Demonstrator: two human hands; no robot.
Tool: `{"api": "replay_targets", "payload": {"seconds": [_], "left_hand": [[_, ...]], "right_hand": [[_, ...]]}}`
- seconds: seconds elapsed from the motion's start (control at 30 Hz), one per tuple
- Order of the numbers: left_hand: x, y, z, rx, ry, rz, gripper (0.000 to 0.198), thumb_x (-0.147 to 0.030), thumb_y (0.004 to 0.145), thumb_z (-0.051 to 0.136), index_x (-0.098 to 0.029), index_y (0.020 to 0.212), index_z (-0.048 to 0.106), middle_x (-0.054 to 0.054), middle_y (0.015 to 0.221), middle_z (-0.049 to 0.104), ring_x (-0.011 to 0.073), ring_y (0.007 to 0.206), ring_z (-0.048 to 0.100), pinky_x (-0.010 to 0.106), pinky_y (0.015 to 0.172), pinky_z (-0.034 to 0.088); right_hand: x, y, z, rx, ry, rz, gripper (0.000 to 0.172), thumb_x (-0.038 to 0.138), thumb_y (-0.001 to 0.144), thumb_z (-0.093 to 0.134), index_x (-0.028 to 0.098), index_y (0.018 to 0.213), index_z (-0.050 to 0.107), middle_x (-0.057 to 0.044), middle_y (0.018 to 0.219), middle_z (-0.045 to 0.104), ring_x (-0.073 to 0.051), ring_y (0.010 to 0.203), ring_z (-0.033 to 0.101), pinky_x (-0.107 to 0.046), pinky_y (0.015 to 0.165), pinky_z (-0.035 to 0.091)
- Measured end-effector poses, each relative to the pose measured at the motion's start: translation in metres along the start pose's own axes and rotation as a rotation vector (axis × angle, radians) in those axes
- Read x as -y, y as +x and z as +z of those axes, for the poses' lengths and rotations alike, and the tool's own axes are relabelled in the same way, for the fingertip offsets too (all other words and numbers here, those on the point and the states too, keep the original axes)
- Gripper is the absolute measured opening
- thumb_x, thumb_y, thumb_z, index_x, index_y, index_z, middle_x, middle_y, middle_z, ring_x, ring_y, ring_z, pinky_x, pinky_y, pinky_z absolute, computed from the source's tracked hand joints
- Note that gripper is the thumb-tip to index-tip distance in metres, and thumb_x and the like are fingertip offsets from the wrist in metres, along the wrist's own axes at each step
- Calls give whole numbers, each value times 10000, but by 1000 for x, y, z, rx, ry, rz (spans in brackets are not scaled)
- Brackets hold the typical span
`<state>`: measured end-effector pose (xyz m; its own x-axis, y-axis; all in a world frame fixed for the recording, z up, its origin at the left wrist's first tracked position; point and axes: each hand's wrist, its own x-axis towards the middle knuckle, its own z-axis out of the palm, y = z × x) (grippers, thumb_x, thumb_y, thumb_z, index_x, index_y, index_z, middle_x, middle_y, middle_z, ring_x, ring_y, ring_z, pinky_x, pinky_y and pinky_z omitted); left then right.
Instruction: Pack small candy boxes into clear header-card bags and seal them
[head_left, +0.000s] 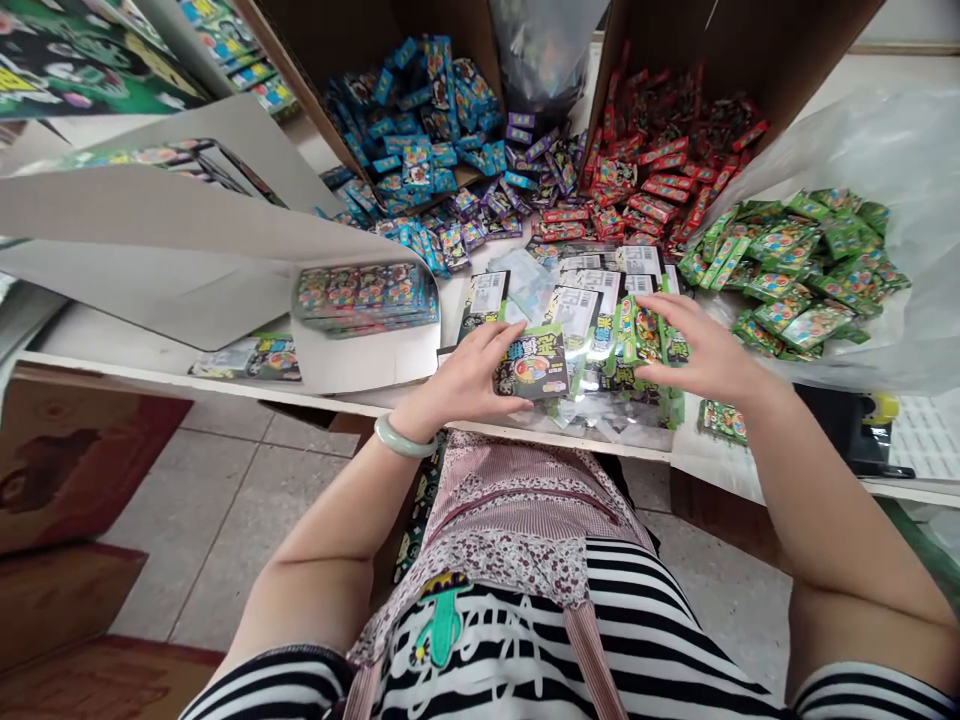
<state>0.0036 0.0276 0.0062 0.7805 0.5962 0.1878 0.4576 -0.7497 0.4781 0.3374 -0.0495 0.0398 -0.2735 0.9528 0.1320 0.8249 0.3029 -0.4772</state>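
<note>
My left hand (472, 378) has its fingers on the upper left corner of a black-and-green printed packet (534, 365) and its thumb along the lower edge. Across from it, my right hand (705, 350) spans a small green candy packet (646, 335) between fingertips above and thumb below. Beneath both hands lie several clear bags with black-and-green printed cards (574, 310), overlapping on the white tabletop. Their lower plastic ends (607, 412) reach the table's front edge. My palms are hidden from the camera.
Blue packets (420, 120) fill a cardboard box at the back, and purple ones (555, 160) spill beside it. Red packets (667, 170) lie in another box. Green packets (817, 265) rest on clear plastic at right. A white open carton (225, 230) and a display box (367, 295) stand left.
</note>
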Motion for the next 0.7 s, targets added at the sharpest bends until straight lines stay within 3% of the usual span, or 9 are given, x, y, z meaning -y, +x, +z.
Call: {"api": "replay_targets", "payload": {"seconds": [0.1, 0.17, 0.27, 0.37, 0.43, 0.6, 0.7], "left_hand": [[-6, 4, 3, -7, 27, 24, 1034, -477, 715, 827, -154, 1549, 307, 213, 1415, 472, 400, 1349, 464, 570, 1147, 391], [-10, 7, 5, -8, 26, 37, 1033, -482, 722, 821, -171, 1555, 296, 203, 1415, 474, 395, 1344, 468, 567, 1147, 390], [-10, 7, 6, -22, 35, 35, 1048, -484, 722, 818, -187, 1565, 271, 196, 1414, 469, 385, 1346, 469, 550, 1137, 403], [-6, 2, 5, -24, 49, 37, 1049, -493, 725, 813, -174, 1564, 270, 207, 1415, 468, 393, 1349, 463, 557, 1131, 401], [-3, 0, 5, -15, 64, 44, 1041, -502, 731, 806, -153, 1559, 281, 222, 1414, 469, 402, 1345, 461, 565, 1131, 397], [-2, 0, 4, -15, 52, 34, 1048, -479, 726, 818, -168, 1564, 270, 206, 1409, 467, 384, 1343, 466, 548, 1139, 402], [-5, 1, 5, 19, -9, 58, 1038, -473, 737, 809, -185, 1570, 262, 191, 1421, 455, 368, 1353, 459, 532, 1149, 402]], "right_hand": [[38, -3, -5, -10, -13, -104, 807, 445, 856, 674, 305, 1571, 327, -111, 1534, 415, -385, 1420, 400, -580, 1173, 361], [49, 1, 2, -37, -85, -132, 805, 409, 862, 665, 283, 1576, 314, -132, 1513, 421, -401, 1405, 399, -604, 1169, 351], [45, 3, 18, -54, -186, -140, 783, 337, 866, 652, 260, 1572, 322, -156, 1475, 445, -419, 1365, 417, -637, 1139, 360], [38, -1, 26, 32, -218, -196, 757, 299, 868, 648, 268, 1562, 347, -155, 1456, 470, -419, 1333, 444, -636, 1103, 399], [37, -5, 21, 53, -220, -212, 747, 304, 877, 641, 274, 1564, 350, -153, 1450, 478, -419, 1325, 456, -637, 1097, 406], [46, -12, -3, -37, -167, -160, 737, 366, 883, 657, 305, 1557, 364, -132, 1468, 474, -404, 1344, 458, -616, 1127, 389], [48, -10, -5, 56, -121, -217, 697, 355, 857, 687, 289, 1507, 445, -127, 1488, 474, -389, 1356, 455, -608, 1136, 390]]}}
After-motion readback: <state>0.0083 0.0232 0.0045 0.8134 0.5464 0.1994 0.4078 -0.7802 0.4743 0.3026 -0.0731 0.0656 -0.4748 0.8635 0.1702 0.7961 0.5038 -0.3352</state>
